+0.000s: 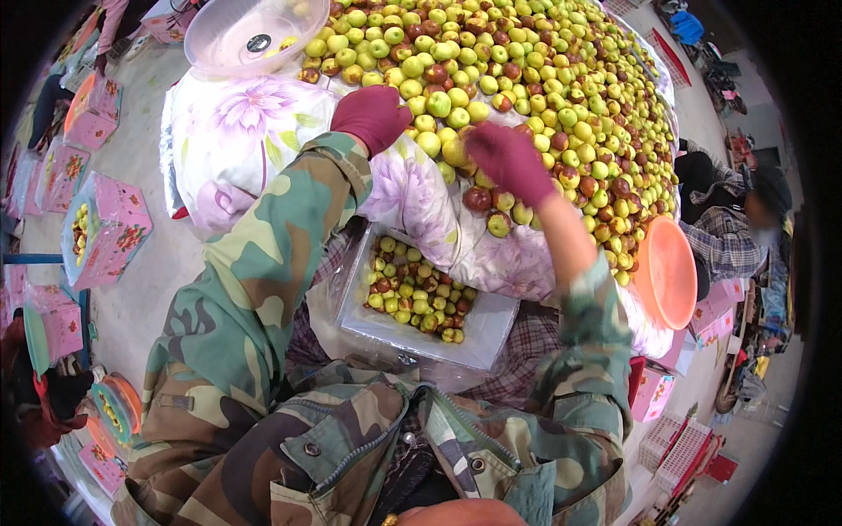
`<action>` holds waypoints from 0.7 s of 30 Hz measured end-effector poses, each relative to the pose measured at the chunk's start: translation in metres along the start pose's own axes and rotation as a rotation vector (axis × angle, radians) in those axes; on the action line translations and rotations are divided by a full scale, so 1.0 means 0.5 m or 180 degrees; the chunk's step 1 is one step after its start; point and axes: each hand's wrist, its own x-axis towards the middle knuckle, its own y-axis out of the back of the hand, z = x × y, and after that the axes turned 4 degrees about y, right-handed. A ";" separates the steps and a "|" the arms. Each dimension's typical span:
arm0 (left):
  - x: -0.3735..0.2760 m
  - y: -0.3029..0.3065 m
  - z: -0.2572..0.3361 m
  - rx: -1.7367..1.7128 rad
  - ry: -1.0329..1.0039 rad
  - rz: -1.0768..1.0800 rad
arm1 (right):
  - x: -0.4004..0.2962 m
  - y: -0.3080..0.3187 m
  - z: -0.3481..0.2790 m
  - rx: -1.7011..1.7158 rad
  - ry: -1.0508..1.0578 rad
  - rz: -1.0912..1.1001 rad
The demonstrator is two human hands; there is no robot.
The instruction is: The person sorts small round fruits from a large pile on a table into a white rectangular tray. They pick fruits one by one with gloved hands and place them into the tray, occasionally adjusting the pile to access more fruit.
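Observation:
A large heap of green and red-brown jujubes lies on a white cloth with purple flowers. My left hand, in a maroon glove, is curled at the near left edge of the heap; its palm side is hidden. Blurred by motion, my right hand in a matching glove reaches over the near jujubes with fingers pointing left. Whether either hand holds a fruit cannot be seen. Below the cloth edge, in front of my body, a lined box contains many jujubes.
A translucent plastic basin with a few fruits sits at the upper left. An orange basin leans at the heap's right edge. A seated person is at the right. Pink cartons stand on the floor at left, and white crates at lower right.

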 end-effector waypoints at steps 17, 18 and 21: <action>-0.002 -0.001 -0.002 -0.0050 -0.0117 0.0167 | 0.338 -0.046 0.170 -0.1029 -0.0192 -0.0211; -0.002 -0.001 -0.001 -0.0053 -0.0163 0.0186 | 0.339 -0.046 0.169 -0.1047 -0.0231 -0.0198; -0.003 -0.002 0.000 -0.0076 -0.0099 0.0150 | 0.334 -0.044 0.169 -0.0994 -0.0077 -0.0122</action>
